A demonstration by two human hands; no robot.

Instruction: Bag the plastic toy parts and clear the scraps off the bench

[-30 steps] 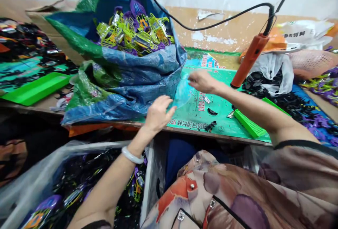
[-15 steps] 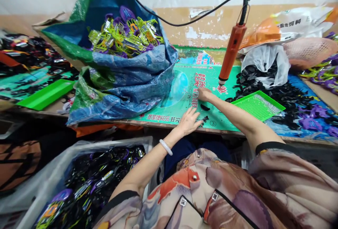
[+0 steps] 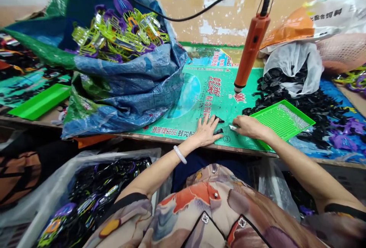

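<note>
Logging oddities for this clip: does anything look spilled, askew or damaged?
Black parts lie scattered outside the white plastic bag, as if spilled, though perhaps spread on purpose. The green tray beside the right hand sits askew to the table edge. The cardboard behind has ragged white patches.

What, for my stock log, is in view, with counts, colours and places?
Mat: one, green, centre
Sack: one, blue-green, left
Toy parts: many, yellow-purple, in sack
Driver: one, orange, hanging over mat
Trays: two, green, left and right
Black parts: many, black, right
Bags: two, whitish, rear
Crate: one, white, lower left
Silvery piece: one, silver, right fingertips
Bangle: one, white, left wrist
Left hand: one, bare, on mat
Right hand: one, bare, beside tray
</note>
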